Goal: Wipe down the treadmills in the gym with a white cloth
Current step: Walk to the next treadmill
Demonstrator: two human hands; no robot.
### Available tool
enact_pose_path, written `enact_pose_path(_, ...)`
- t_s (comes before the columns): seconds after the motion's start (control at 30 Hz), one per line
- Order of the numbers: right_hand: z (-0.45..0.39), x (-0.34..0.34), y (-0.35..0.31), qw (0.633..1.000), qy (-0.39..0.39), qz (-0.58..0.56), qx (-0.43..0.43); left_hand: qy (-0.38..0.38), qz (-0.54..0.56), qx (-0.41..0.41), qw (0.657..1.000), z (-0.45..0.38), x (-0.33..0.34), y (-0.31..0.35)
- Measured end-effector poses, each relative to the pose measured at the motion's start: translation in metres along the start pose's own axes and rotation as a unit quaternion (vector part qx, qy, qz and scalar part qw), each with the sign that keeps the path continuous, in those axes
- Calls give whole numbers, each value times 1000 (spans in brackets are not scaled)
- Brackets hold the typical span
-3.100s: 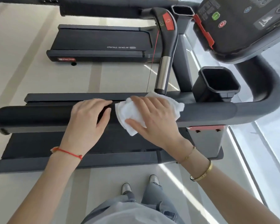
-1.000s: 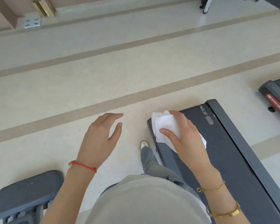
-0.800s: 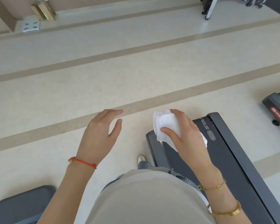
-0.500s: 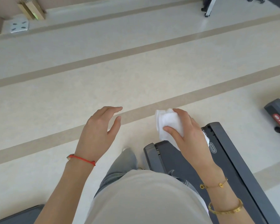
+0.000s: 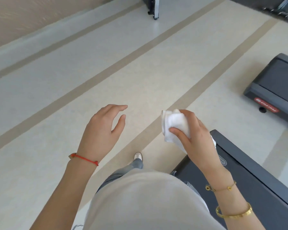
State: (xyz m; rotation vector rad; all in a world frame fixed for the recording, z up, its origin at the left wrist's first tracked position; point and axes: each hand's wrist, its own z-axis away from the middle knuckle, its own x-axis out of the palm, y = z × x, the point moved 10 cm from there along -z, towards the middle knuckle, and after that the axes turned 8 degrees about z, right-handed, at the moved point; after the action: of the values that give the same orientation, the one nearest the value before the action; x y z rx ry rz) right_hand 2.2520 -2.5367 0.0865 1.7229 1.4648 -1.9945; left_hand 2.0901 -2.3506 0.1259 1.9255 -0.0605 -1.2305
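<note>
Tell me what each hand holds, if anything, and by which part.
The right hand grips the bunched white cloth around its middle, thumb beneath and fingers over the top. The left hand holds nothing.

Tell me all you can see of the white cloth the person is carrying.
The white cloth is a small, soft-looking fabric piece, bunched into a crumpled wad with folds and one rounded rolled edge at its left. The right hand grips it, thumb across its front and fingers wrapped over the top, a corner trailing below the palm. It is held in the air above the floor, touching no treadmill.
</note>
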Motion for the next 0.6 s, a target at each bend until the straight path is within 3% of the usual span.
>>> enact_pose_path(0.37,-93,-23,46,978,107,34,178,-156,36,154,975,-203,69,17)
enact_pose_path(0.6,-137,-48,112,939,185,25,288,-239,63,227,942,-305,151,66)
